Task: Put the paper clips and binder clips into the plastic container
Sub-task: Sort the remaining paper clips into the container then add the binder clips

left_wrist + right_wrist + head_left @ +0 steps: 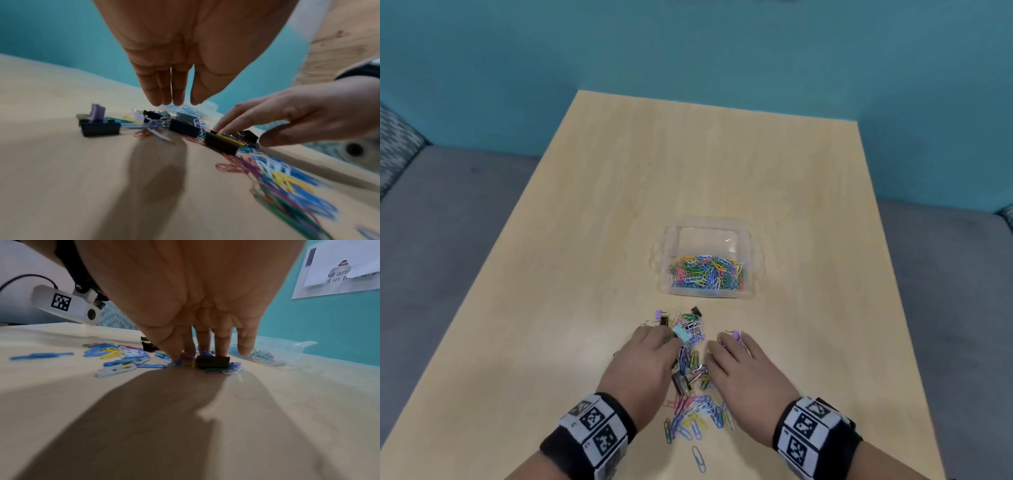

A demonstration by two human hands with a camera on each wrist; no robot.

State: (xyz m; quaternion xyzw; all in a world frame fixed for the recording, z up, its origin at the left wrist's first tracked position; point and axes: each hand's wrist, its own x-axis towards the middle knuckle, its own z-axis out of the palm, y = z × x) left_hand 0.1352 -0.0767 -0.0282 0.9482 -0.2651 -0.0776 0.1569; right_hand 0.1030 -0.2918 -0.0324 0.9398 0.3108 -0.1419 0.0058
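A clear plastic container [751, 255] sits mid-table with several coloured paper clips [707, 272] in its near half. In front of it lies a pile of paper clips [697, 416] mixed with black, purple and light blue binder clips [681, 382]. My left hand [654, 353] hovers at the pile's left side, fingers straight and together [174, 99], holding nothing. On the pile's right side, my right hand [732, 356] has straight fingers pressing down [222, 347] on clips beside a black binder clip [212, 362]. A purple binder clip [735, 333] lies at its fingertips.
The light wooden table [722, 164] is bare beyond and beside the container. One blue paper clip [698, 459] lies alone near the front edge. Grey seating [448, 222] and a teal wall [688, 51] surround the table.
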